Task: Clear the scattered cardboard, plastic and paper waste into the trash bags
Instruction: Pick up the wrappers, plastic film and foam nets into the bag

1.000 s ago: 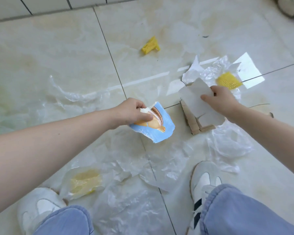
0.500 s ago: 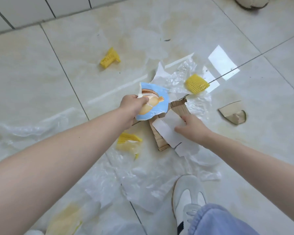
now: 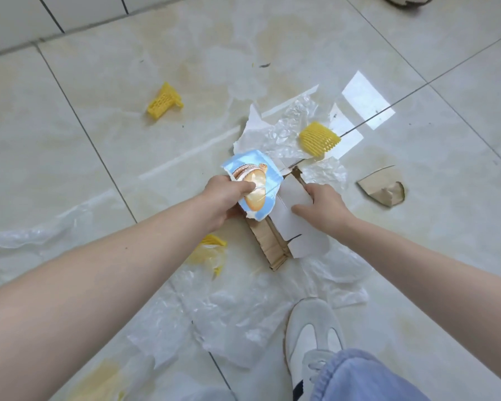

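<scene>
Wrapper (image 3: 253, 183), blue, pinched in my left hand (image 3: 224, 198), has moved across since a sec ago and now overlaps the cardboard piece (image 3: 284, 224) on the floor, which my right hand (image 3: 321, 209) grips at its edge. Stacking both, I think; no bag in view yet.

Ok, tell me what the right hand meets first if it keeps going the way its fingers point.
The right hand grips the white-faced cardboard piece, fingers pointing up-left. Straight on, it would probably first meet the blue printed snack wrapper in the left hand; depth is unclear.
</scene>
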`<state>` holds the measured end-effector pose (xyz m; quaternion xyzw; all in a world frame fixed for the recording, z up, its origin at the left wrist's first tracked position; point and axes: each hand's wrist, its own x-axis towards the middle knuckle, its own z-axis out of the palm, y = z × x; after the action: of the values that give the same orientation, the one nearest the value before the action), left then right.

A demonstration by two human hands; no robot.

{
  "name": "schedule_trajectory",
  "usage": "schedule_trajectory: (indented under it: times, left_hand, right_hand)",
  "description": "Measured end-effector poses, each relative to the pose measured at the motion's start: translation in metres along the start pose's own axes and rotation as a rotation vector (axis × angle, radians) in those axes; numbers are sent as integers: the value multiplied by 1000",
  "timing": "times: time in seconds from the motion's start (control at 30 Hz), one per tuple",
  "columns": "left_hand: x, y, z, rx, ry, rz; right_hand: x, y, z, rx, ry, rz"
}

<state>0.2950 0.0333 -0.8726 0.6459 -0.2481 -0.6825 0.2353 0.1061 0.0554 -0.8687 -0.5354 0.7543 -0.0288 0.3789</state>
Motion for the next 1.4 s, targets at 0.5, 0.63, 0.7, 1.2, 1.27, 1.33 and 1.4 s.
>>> schedule_trajectory:
  times: [0.5, 0.63, 0.7, 1.2, 1.27, 1.33, 1.4]
  left_hand:
    - [-40, -10, -55, -164, 54, -23]
    - [-54, -20, -70, -211, -21, -31]
    - [-56, -25, -72, -220, -7, -21]
    - [-24, 9, -72, -313, 42, 71]
    - [-14, 20, -66, -292, 53, 106]
    - [-4, 30, -60, -280, 76, 135]
    - [7, 39, -53, -296, 92, 152]
  right_hand:
    - [-15, -43, 12, 663, -78, 86]
    - [-25, -47, 16, 768, -119, 90]
    - [-28, -46, 15, 813, -134, 81]
    - [-2, 1, -54, 832, 83, 198]
    - [1, 9, -65, 835, 114, 231]
    - [5, 20, -75, 848, 156, 271]
    - [8, 28, -85, 820, 178, 298]
